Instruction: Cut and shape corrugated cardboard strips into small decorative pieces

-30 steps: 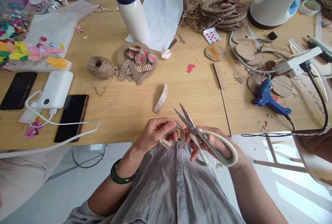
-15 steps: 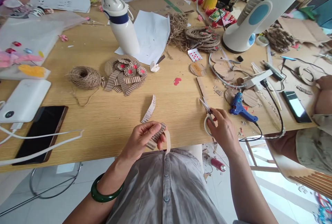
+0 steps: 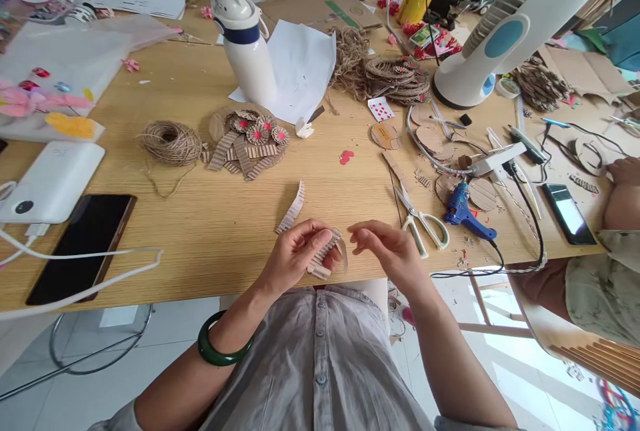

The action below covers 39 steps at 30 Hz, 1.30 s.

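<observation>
The left hand [image 3: 293, 254] pinches a corrugated strip [image 3: 319, 263]; the right hand [image 3: 393, 254], loosely spread, hovers beside it, left of scissors [image 3: 411, 210] on the desk [image 3: 225, 231].

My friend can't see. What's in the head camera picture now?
A person's left hand holds a ridged cardboard strip at a wooden table, the empty right hand close by. Scissors and a blue glue gun lie farther right.

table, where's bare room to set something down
There's a large bare patch between the black phone, twine and left hand, and a smaller one between the red scraps and right hand. It's crowded around the glue gun.
</observation>
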{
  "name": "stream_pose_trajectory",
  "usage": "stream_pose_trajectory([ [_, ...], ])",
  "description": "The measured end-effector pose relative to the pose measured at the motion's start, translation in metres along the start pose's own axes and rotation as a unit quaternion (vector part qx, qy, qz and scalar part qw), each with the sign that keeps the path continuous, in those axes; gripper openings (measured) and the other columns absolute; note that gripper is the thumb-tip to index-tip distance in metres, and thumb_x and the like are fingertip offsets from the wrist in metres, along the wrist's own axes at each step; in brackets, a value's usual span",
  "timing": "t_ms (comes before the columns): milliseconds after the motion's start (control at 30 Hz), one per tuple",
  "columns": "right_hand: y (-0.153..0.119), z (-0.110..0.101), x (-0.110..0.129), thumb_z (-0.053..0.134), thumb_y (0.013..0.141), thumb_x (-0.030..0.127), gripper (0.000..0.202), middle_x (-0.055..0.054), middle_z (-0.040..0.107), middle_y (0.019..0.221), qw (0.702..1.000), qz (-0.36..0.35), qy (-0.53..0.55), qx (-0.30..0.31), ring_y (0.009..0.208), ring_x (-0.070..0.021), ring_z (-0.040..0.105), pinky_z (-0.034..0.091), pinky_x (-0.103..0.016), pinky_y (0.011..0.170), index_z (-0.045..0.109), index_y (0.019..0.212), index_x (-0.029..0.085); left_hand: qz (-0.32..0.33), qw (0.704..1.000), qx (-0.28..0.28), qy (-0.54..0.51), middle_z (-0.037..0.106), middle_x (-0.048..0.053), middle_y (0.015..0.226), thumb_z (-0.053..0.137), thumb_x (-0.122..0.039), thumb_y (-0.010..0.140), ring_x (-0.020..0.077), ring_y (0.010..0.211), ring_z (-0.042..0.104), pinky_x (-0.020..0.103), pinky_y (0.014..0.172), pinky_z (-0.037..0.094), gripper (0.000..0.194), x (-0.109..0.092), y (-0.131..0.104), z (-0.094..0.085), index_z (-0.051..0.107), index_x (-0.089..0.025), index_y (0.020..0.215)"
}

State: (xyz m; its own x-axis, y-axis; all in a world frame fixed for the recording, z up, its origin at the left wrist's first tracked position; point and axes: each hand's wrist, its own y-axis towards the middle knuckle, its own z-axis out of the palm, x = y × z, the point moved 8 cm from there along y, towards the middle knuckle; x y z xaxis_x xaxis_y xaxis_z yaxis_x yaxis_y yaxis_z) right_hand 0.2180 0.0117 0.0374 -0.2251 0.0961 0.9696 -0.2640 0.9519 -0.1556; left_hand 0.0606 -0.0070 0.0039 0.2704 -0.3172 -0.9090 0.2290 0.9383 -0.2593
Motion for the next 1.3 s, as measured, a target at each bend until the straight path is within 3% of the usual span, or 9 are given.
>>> stream_pose_trajectory([
  [133, 0.006, 0.026, -0.001, 0.071, 0.084, 0.047, 0.032, -0.002, 0.066, 0.074, 0.992, 0.036, 0.114, 0.035, 0.066, -0.0126, 0.06, 0.053, -0.027, 0.065, 0.07, 0.079, 0.015, 0.019, 1.0, 0.012, 0.019, 0.072, 0.003, 0.068, 0.064, -0.039, 0.089, 0.0141, 0.058, 0.066, 0.023, 0.058, 0.054, 0.022, -0.006, -0.001, 0.0, 0.066, -0.017, 0.087],
  [400, 0.005, 0.031, -0.002, 0.08, 0.076, 0.041, 0.028, 0.002, 0.061, 0.065, 0.985, 0.069, 0.158, 0.025, 0.059, -0.0093, 0.054, 0.045, -0.023, 0.056, 0.068, 0.078, 0.015, 0.011, 0.999, 0.031, -0.002, 0.07, 0.002, 0.065, 0.064, -0.041, 0.09, 0.0134, 0.056, 0.063, 0.022, 0.056, 0.051, 0.025, -0.005, -0.001, -0.001, 0.065, -0.017, 0.083],
  [600, 0.005, 0.041, 0.002, 0.078, 0.079, 0.039, 0.025, 0.001, 0.063, 0.066, 0.969, 0.072, 0.225, 0.069, 0.058, -0.0089, 0.056, 0.045, -0.021, 0.054, 0.069, 0.078, 0.016, 0.035, 0.997, 0.069, -0.014, 0.069, 0.001, 0.065, 0.06, -0.039, 0.093, 0.0119, 0.057, 0.064, 0.022, 0.059, 0.051, 0.027, -0.005, -0.001, -0.001, 0.065, -0.016, 0.08],
  [1033, 0.005, 0.047, -0.007, 0.077, 0.077, 0.042, 0.027, 0.002, 0.064, 0.064, 0.967, 0.108, 0.203, 0.11, 0.049, -0.0084, 0.055, 0.051, -0.022, 0.045, 0.066, 0.079, 0.017, 0.053, 0.994, 0.058, 0.075, 0.072, 0.0, 0.072, 0.063, -0.036, 0.091, 0.0141, 0.065, 0.069, 0.023, 0.062, 0.056, 0.021, -0.008, -0.002, -0.009, 0.07, -0.017, 0.084],
  [1100, 0.005, 0.047, -0.006, 0.075, 0.079, 0.039, 0.024, 0.002, 0.063, 0.064, 0.974, 0.097, 0.181, 0.097, 0.05, -0.009, 0.057, 0.05, -0.021, 0.046, 0.065, 0.079, 0.017, 0.056, 0.993, 0.061, 0.085, 0.072, 0.0, 0.07, 0.062, -0.036, 0.091, 0.0146, 0.065, 0.07, 0.023, 0.063, 0.057, 0.022, -0.008, -0.003, -0.008, 0.069, -0.017, 0.082],
  [1200, 0.006, 0.039, -0.001, 0.07, 0.081, 0.03, 0.015, 0.002, 0.062, 0.064, 0.991, 0.051, 0.121, 0.025, 0.052, -0.0083, 0.057, 0.048, -0.02, 0.047, 0.063, 0.076, 0.017, 0.056, 0.99, 0.042, 0.122, 0.074, 0.001, 0.076, 0.062, -0.038, 0.092, 0.0154, 0.067, 0.071, 0.023, 0.063, 0.058, 0.022, -0.011, -0.003, -0.009, 0.069, -0.018, 0.093],
  [1300, 0.005, 0.032, 0.007, 0.067, 0.081, 0.025, 0.011, 0.003, 0.06, 0.066, 0.995, 0.012, 0.088, -0.035, 0.052, -0.0072, 0.054, 0.047, -0.019, 0.047, 0.062, 0.074, 0.017, 0.129, 0.962, -0.051, 0.237, 0.076, 0.005, 0.097, 0.066, -0.036, 0.089, 0.0169, 0.083, 0.073, 0.025, 0.075, 0.059, 0.03, -0.034, -0.008, -0.015, 0.065, -0.019, 0.114],
])
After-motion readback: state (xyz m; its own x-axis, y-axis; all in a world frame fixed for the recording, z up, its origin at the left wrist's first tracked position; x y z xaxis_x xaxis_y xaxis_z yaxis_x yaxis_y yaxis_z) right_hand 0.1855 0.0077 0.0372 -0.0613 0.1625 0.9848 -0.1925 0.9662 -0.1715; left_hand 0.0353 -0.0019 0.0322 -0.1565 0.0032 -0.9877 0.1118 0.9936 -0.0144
